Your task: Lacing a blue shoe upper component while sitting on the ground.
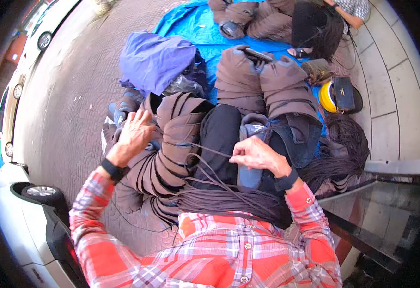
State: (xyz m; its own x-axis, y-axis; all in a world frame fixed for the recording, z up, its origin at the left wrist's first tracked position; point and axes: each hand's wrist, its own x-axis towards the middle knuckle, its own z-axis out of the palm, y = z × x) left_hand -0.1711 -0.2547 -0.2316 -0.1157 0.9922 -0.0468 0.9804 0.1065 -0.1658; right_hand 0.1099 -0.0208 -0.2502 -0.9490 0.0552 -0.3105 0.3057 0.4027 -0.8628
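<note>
My right hand point(260, 156) pinches a dark shoelace point(212, 150) in front of me. Under that wrist a dark shoe upper with a blue-grey insole point(251, 176) lies across my lap. A thick bundle of dark laces point(229, 201) rests over my thighs, close to my waist. On the left, my left hand point(134, 134) is raised with its fingers curled, beside the top of a curved stack of brown shoe uppers point(169, 158). Its fingertips are partly hidden, so what they grip cannot be made out.
Two more stacks of brown uppers point(241, 81) stand ahead on a blue tarp point(181, 21), beside a purple cloth bundle point(154, 62). Right of them are a yellow round container point(327, 96) and loose laces point(342, 144). Another person's arm point(349, 17) shows at far right; parked cars point(27, 225) stand left.
</note>
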